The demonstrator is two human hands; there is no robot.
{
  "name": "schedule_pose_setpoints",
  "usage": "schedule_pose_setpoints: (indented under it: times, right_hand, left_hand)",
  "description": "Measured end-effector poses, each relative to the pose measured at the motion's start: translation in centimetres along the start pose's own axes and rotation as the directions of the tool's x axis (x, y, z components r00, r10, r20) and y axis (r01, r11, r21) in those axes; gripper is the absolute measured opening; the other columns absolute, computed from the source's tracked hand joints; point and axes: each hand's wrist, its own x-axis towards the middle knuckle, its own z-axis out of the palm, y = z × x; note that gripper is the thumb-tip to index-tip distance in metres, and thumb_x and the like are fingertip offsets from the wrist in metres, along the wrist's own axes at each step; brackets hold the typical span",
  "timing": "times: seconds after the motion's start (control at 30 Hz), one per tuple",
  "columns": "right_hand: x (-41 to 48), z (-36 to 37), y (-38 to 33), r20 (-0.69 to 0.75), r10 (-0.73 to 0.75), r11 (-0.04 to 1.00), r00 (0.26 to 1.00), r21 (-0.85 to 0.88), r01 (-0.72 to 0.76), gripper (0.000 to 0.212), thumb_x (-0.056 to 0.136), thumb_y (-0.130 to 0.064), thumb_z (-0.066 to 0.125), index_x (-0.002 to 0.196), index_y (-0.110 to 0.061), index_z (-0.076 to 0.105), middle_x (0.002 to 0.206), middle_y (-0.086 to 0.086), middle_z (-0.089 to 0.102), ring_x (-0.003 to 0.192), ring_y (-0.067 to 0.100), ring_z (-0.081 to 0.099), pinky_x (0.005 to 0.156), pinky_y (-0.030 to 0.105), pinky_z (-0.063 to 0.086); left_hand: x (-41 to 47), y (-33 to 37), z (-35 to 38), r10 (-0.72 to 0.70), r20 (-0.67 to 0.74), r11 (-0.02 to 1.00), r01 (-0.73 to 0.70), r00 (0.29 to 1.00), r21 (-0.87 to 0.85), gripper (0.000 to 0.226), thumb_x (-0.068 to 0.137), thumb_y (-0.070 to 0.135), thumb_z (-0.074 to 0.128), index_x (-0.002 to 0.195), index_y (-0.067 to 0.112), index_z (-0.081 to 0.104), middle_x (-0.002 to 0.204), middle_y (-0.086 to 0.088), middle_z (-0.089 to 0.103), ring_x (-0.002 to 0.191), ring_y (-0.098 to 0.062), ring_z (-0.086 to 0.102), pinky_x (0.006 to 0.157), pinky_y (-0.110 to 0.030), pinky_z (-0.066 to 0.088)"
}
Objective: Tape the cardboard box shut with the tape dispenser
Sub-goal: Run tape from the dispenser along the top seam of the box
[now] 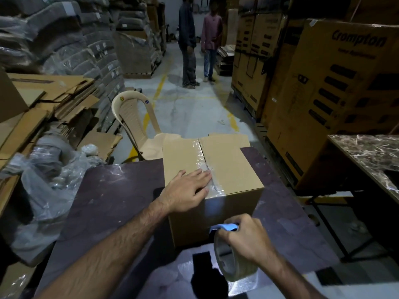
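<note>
A brown cardboard box (228,169) stands on the dark table (108,201), flaps closed. A strip of clear tape (204,160) runs along its top seam and over the near edge. My left hand (185,192) lies flat on the box top, fingers pressing the tape near the front edge. My right hand (246,238) grips the tape dispenser (228,255), a blue-handled holder with a clear tape roll, held against the box's near face low down.
A beige plastic chair (133,117) stands behind the table. Flattened cardboard (43,104) and plastic wrap (49,180) pile up at left. Large printed cartons (323,93) and a marble-top table (371,156) are at right. Two people (198,39) stand in the aisle.
</note>
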Motion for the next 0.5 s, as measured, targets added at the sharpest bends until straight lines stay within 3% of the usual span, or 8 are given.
schedule_pose_setpoints:
  times: [0.1, 0.33, 0.43, 0.5]
  right_hand:
    - [0.1, -0.7, 0.5, -0.040, -0.035, 0.999, 0.999, -0.032, 0.034, 0.032, 0.064, -0.050, 0.058, 0.081, -0.027, 0.071, 0.075, -0.007, 0.068, 0.079, 0.015, 0.063, 0.056, 0.023, 0.043]
    - [-0.6, -1.1, 2.4, -0.098, -0.033, 0.999, 0.995, -0.021, 0.031, 0.041, 0.067, -0.049, 0.063, 0.103, -0.030, 0.071, 0.094, -0.011, 0.071, 0.089, 0.010, 0.063, 0.075, 0.026, 0.053]
    - [-0.9, -1.7, 3.9, -0.150, -0.021, 0.999, 0.989, -0.038, 0.015, 0.050, 0.066, -0.052, 0.064, 0.111, -0.032, 0.068, 0.100, -0.011, 0.072, 0.092, 0.011, 0.065, 0.078, 0.027, 0.054]
    - [-1.3, -2.4, 5.1, -0.168, -0.011, 0.999, 0.986, -0.053, 0.002, 0.052, 0.067, -0.052, 0.067, 0.115, -0.032, 0.067, 0.103, -0.009, 0.072, 0.094, 0.012, 0.065, 0.080, 0.028, 0.054]
  left_hand:
    - [-0.1, 0.2, -0.3, -0.011, 0.008, 1.000, 0.011, 1.000, -0.009, 0.065, 0.092, 0.046, 0.017, 0.153, 0.024, 0.021, 0.160, 0.012, 0.017, 0.147, -0.005, 0.011, 0.117, -0.041, 0.008]
    - [-0.4, 0.9, -0.3, -0.012, -0.039, 1.000, 0.012, 0.999, -0.009, 0.064, 0.093, 0.048, 0.025, 0.151, 0.021, 0.029, 0.158, 0.008, 0.027, 0.146, -0.008, 0.019, 0.116, -0.042, 0.014]
    - [-0.9, 1.6, -0.3, 0.038, -0.208, 0.999, -0.040, 0.977, -0.008, 0.053, 0.092, 0.044, 0.039, 0.136, 0.017, 0.051, 0.140, 0.001, 0.054, 0.134, -0.017, 0.042, 0.109, -0.040, 0.033]
    - [-1.5, 3.1, 0.5, 0.095, -0.422, 0.994, -0.105, 0.901, -0.001, 0.044, 0.091, 0.033, 0.050, 0.127, 0.011, 0.060, 0.119, -0.004, 0.066, 0.116, -0.021, 0.055, 0.099, -0.034, 0.044]
